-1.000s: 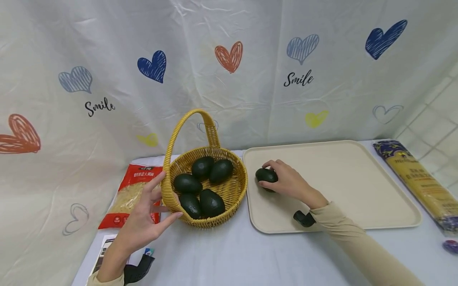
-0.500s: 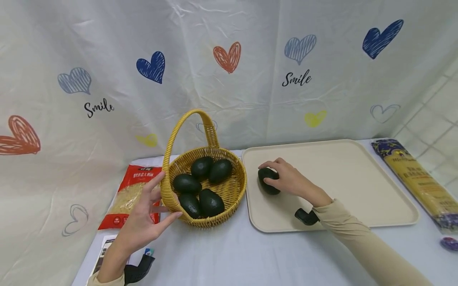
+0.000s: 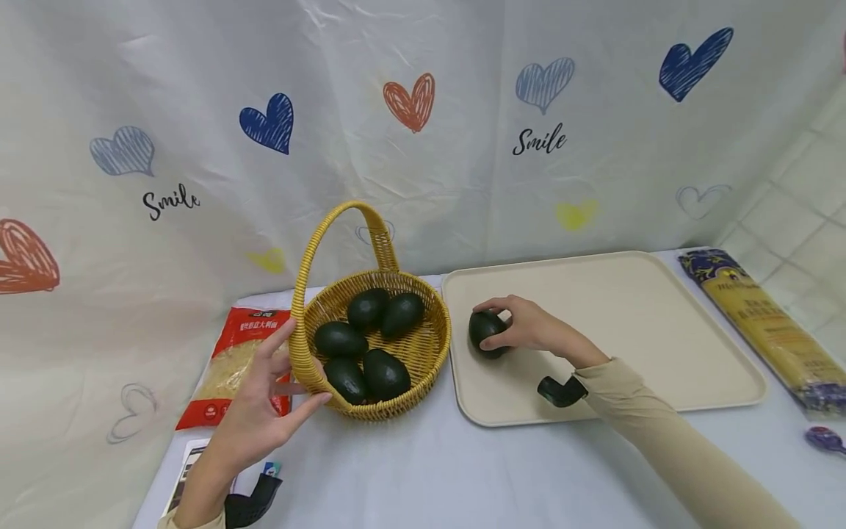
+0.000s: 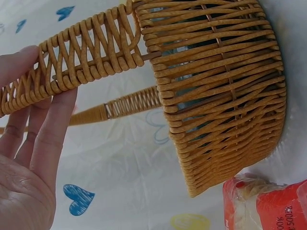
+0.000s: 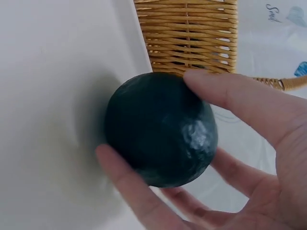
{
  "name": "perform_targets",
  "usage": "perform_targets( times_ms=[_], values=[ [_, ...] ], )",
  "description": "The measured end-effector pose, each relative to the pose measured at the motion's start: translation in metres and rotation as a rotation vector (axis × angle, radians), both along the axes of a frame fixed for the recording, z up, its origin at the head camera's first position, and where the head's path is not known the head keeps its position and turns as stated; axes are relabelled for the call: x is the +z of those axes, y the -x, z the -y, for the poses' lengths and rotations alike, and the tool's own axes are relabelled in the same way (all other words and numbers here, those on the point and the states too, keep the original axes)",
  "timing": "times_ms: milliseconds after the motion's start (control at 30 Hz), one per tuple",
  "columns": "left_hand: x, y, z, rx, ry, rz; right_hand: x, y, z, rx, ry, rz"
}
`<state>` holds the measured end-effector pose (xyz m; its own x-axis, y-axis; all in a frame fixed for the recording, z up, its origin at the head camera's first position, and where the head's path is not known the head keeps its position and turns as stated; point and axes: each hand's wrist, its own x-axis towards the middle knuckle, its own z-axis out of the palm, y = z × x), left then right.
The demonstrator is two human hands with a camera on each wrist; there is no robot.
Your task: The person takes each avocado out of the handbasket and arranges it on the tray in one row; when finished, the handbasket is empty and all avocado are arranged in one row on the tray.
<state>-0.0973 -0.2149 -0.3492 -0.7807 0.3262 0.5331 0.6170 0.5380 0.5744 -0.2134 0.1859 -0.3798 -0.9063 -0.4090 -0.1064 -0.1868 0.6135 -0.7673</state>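
My right hand (image 3: 532, 327) holds a dark green avocado (image 3: 485, 338) over the left part of the beige tray (image 3: 615, 360). In the right wrist view the avocado (image 5: 160, 129) shows its round end, with thumb and fingers spread around its sides. A yellow wicker basket (image 3: 377, 413) stands left of the tray with several avocados (image 3: 340, 339) lying in it. My left hand (image 3: 254, 411) pinches the lower left end of the basket's handle (image 3: 311, 253). In the left wrist view, thumb and fingers lie on opposite sides of the handle (image 4: 91, 52).
Behind the left hand lies a red pasta bag (image 3: 234, 367). A printed sheet (image 3: 180, 477) is near the left forearm. Right of the tray are a long yellow noodle packet (image 3: 760, 323) and a small purple wrapped item (image 3: 825, 439). A heart-print curtain (image 3: 463, 198) closes off the back.
My right hand has turned the avocado from lying sideways to roughly end-on, moving it slightly right, then back left. The left hand keeps its grip on the handle. The head view has shifted slightly.
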Motion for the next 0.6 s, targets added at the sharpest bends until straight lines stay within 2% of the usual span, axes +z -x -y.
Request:
perform_targets(
  times_ms=[133, 333, 600],
  values=[
    [0.0, 0.0, 0.0, -0.003, -0.003, 0.005, -0.004, 0.003, 0.005, -0.008, 0.079, 0.057],
    [0.0, 0.0, 0.001, -0.009, -0.009, 0.01, -0.013, 0.009, 0.016, -0.027, 0.161, 0.085],
    [-0.001, 0.0, 0.001, -0.009, -0.002, 0.0, -0.019, 0.012, 0.025, -0.036, 0.199, 0.101]
  ],
)
